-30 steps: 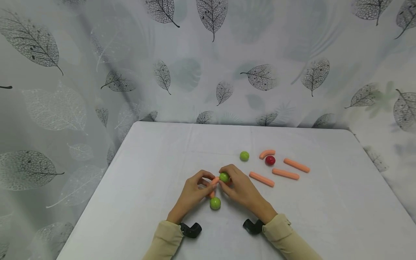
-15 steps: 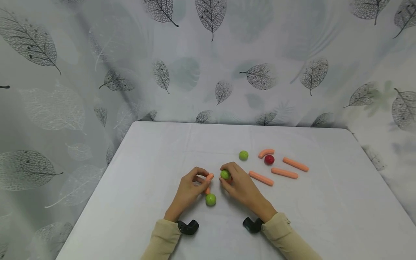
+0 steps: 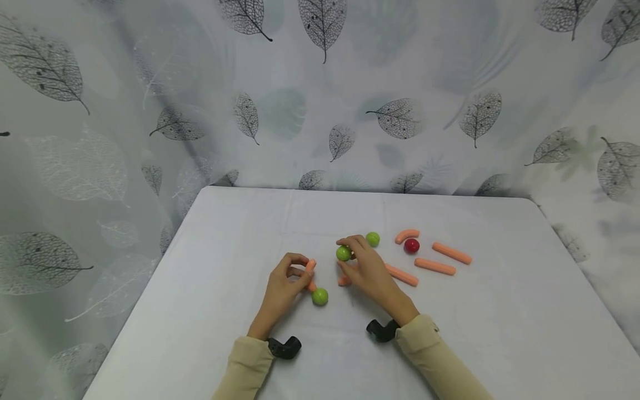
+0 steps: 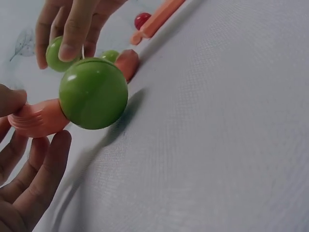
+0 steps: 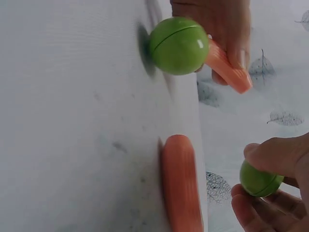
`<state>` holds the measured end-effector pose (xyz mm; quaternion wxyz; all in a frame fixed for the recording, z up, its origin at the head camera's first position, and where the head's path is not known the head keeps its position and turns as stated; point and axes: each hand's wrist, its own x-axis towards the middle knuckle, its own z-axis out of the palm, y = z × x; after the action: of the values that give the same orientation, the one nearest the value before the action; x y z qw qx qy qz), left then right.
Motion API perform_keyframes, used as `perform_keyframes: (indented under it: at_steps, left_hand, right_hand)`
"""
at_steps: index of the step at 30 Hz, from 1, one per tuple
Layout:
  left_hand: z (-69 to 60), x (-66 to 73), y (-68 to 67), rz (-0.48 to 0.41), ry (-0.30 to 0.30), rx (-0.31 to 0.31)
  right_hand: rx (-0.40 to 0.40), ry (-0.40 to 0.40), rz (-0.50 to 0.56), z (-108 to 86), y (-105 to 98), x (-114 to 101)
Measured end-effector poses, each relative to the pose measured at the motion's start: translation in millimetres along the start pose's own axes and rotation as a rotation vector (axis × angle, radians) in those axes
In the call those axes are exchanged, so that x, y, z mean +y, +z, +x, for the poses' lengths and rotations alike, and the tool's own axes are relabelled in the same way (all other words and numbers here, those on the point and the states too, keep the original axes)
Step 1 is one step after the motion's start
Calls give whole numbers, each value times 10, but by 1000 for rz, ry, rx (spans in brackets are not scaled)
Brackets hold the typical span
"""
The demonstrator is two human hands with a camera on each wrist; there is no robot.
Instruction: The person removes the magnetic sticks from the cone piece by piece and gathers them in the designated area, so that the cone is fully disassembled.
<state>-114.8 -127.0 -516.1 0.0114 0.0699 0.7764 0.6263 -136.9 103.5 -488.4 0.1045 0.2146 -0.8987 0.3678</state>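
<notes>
My left hand (image 3: 282, 286) pinches an orange stick (image 4: 38, 118) between thumb and fingers. A green ball (image 4: 94, 94) sits at the stick's near end, close to the tabletop. In my right hand (image 3: 370, 272) a second green ball (image 5: 260, 179) is held between thumb and fingertips, a short way from the left hand's stick. Below the right hand, another orange stick (image 5: 181, 183) lies on the table, partly covered by that hand in the head view.
Right of the hands lie a third green ball (image 3: 372, 239), a red ball (image 3: 411, 245) and a curved orange stick (image 3: 406, 235). Straight orange sticks (image 3: 435, 266) are spread near them on the white table (image 3: 500, 333). A leaf-patterned curtain (image 3: 285, 66) hangs behind.
The hands have drawn apart. My left hand has moved left with the stick and its ball; my right hand has carried its green ball farther forward, showing the stick beneath.
</notes>
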Motion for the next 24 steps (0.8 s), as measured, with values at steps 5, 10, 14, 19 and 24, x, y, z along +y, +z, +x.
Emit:
perform_keyframes:
  at_steps: [5,10,14,19,24]
  left_hand:
    - [17,-22,-14,-53,-12,13]
    - [20,-6,-35,-119,-30,19]
    - [34,-4,-48,-170,-32,21]
    - [47,0,-55,-198,-37,29]
    - [46,-13,-68,-204,-56,30]
  right_hand:
    - [-36,74,-5,127,22,-10]
    - [-98,112,-66,202,82,29]
    - [-155,132,-130,228,128,46]
    - [-212,146,-143,247,154,43]
    - [-227,145,-137,257,177,49]
